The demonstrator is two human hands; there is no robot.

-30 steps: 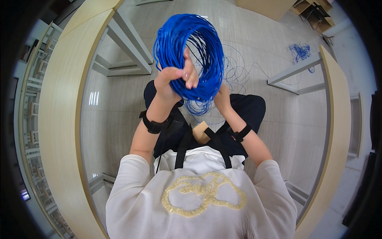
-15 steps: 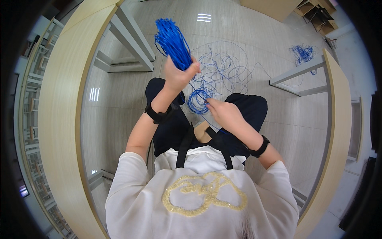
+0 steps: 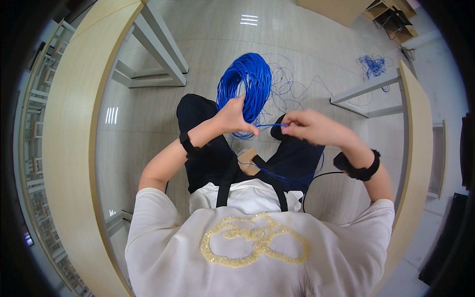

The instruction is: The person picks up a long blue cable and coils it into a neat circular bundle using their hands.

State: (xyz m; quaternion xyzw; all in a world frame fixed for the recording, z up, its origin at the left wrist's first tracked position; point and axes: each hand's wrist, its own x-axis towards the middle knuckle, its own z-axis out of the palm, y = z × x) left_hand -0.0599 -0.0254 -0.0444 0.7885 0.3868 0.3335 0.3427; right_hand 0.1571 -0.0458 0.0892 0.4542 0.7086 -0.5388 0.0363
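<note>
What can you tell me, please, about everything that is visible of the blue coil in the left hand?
The coil of blue wire is a thick ring of many thin, somewhat loose turns, apparently plastic-coated, with an open middle. It is tilted and looks held above the grey floor. The left hand grips its lower part and hides some of it. From there, one straight strand runs to the right hand.

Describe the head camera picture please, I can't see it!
A person's left hand holds a thick ring-shaped coil of blue wire while the right hand pinches one thin blue strand. Beyond, loose blue wire lies tangled on the grey floor.
</note>
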